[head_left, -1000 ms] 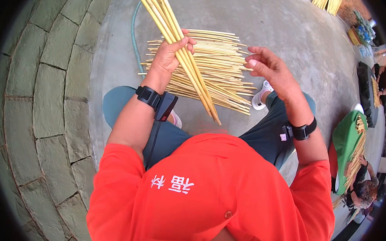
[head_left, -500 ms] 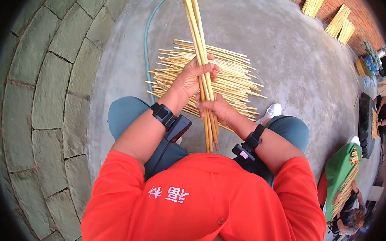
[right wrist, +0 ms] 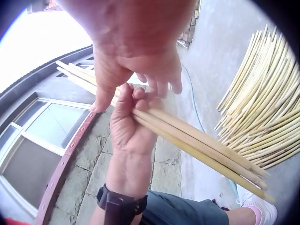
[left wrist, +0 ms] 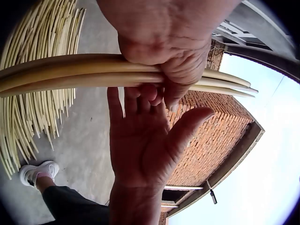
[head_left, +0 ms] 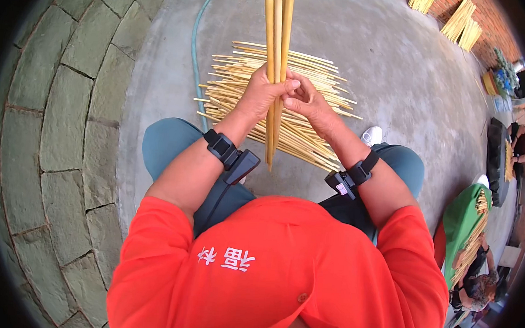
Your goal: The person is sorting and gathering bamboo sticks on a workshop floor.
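My left hand [head_left: 260, 95] grips a small bundle of long, pale yellow sticks [head_left: 277, 34], thumb wrapped across them. The bundle points away from my body, its lower ends hanging below the hand. Close by on the right is my right hand [head_left: 314, 110], its fingertips right at the sticks and the left fingers. In the left wrist view the right palm [left wrist: 140, 150] faces the bundle, with thumb spread and fingers extended, their tips partly hidden behind it. The right wrist view has the left fingers curled round the sticks [right wrist: 197, 145].
A broad pile of similar sticks [head_left: 234, 73] lies on the concrete floor between my feet. A hose [head_left: 194, 47] runs along its left side. More stick bundles [head_left: 460, 23] lean by a brick wall. At far right, a person handles sticks beside a green cloth [head_left: 464, 219].
The right hand came in from the right, held the bundle below the left hand, then let go and moved up beside the left hand. The bundle has swung from leaning left to nearly straight ahead.
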Available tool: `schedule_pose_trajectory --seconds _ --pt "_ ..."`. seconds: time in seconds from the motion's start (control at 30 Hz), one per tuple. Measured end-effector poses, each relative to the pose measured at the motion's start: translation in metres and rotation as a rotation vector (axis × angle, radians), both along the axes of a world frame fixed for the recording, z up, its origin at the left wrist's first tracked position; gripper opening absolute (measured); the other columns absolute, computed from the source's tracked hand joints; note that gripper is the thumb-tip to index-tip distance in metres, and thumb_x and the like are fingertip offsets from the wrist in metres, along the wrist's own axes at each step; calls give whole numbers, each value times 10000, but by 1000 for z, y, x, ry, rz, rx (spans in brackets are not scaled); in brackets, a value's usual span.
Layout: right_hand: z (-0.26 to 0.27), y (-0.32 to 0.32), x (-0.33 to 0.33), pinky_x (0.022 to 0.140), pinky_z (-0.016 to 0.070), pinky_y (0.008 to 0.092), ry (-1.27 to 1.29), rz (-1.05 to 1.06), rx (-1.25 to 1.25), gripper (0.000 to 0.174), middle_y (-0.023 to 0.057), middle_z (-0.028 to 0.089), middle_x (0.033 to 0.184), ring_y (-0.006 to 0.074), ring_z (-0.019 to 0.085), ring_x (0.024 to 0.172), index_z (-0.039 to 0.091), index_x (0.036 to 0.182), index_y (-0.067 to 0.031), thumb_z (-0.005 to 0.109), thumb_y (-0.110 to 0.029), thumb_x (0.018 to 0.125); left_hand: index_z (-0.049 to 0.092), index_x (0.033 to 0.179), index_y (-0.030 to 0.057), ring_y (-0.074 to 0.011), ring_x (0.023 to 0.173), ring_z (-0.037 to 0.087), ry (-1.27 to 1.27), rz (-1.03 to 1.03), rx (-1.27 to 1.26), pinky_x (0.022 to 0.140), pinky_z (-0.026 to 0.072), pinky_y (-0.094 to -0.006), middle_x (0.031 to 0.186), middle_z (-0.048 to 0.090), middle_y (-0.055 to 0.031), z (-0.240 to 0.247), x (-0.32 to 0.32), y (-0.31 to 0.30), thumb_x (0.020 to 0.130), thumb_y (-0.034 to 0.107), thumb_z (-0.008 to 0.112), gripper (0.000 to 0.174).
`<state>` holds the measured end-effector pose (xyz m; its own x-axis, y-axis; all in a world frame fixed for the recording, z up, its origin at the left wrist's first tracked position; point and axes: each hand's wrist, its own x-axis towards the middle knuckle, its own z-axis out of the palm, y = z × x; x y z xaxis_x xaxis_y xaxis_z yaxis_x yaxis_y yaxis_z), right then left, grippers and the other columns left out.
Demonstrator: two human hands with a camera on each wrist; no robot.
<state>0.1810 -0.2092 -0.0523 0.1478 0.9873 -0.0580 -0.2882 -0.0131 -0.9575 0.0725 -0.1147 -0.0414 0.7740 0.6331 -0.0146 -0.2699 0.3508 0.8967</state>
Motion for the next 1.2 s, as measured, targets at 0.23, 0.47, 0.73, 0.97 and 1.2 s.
schedule_pose_trajectory --seconds 0.23,0.47,0.73,0.97,1.2 --pt "33 -14 11 683 480 246 -164 -127 128 367 45 603 801 127 590 754 566 954 -24 742 -213 693 554 890 37 -127 742 555 242 -333 431 659 470 -255 789 562 -19 -32 9 -32 672 120 740 298" --pt "37 -28 -5 616 470 221 -270 -143 -41 250 27 581 757 91 566 695 565 873 -47 719 -173 723 558 952 44 -147 829 554 301 -384 416 766 452 -279 881 584 -34 -44 2 -33 613 141 788 421" --pt "-28 -48 -24 742 459 277 -116 -82 -66 352 30 588 845 127 557 800 568 959 -22 751 -137 680 486 1161 43 -222 1031 508 641 -865 545 871 409 -305 1068 566 -92 -77 -17 -14 574 249 810 702" --pt "-44 -54 -23 698 457 263 -47 -107 -187 230 18 584 816 114 544 777 579 873 -33 722 -110 711 499 1179 69 -248 1042 500 718 -959 599 881 403 -330 1134 548 -129 -84 -15 -25 756 382 658 550" --pt "-28 -51 -30 585 447 227 -134 -168 -108 173 6 560 735 87 516 676 575 813 -26 705 -108 732 499 1168 67 -219 1020 503 580 -884 563 872 406 -306 1089 561 -104 -65 -16 -28 795 329 632 474"
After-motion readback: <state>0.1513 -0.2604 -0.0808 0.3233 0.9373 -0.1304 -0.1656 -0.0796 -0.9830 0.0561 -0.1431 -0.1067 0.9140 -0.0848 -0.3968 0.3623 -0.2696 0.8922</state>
